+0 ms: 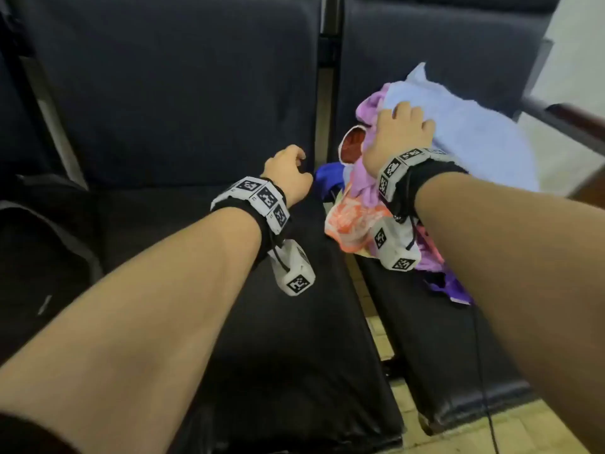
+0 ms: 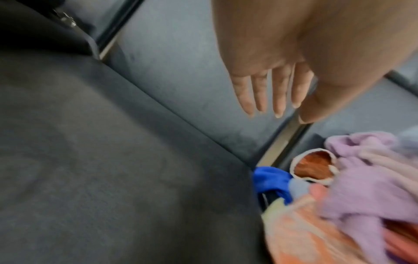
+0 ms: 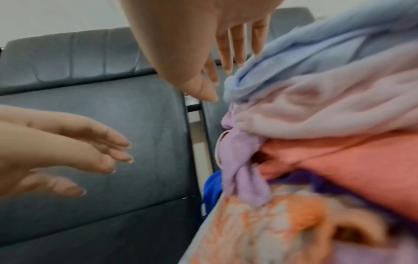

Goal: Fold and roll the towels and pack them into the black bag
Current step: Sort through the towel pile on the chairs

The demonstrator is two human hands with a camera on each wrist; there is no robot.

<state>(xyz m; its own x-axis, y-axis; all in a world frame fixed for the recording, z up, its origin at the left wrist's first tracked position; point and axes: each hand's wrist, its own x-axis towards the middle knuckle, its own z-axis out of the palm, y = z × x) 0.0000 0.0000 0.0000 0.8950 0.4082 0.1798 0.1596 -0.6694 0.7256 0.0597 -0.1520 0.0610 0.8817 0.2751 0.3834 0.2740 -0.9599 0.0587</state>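
Note:
A loose pile of towels lies on the right-hand seat: a light blue towel (image 1: 465, 126) (image 3: 305, 41) on top, a lilac one (image 1: 368, 104) (image 2: 366, 171) (image 3: 316, 107) under it, and an orange patterned one (image 1: 353, 221) (image 2: 305, 232) (image 3: 271, 228) at the front. My right hand (image 1: 404, 126) (image 3: 219, 84) reaches over the pile, fingers straight, touching the edge of the light blue towel. My left hand (image 1: 288, 168) (image 2: 274, 107) (image 3: 101, 157) hovers empty over the left seat, beside the pile. The black bag (image 1: 39, 244) (image 2: 40, 32) lies at the far left.
Two dark padded seats (image 1: 163, 109) stand side by side with a narrow gap showing tiled floor (image 1: 376, 326). A bright blue cloth (image 1: 327, 178) (image 2: 269, 180) pokes out at the pile's left edge. A wooden armrest (image 1: 573, 122) borders the right seat. A thin cable (image 1: 481, 355) hangs over its front.

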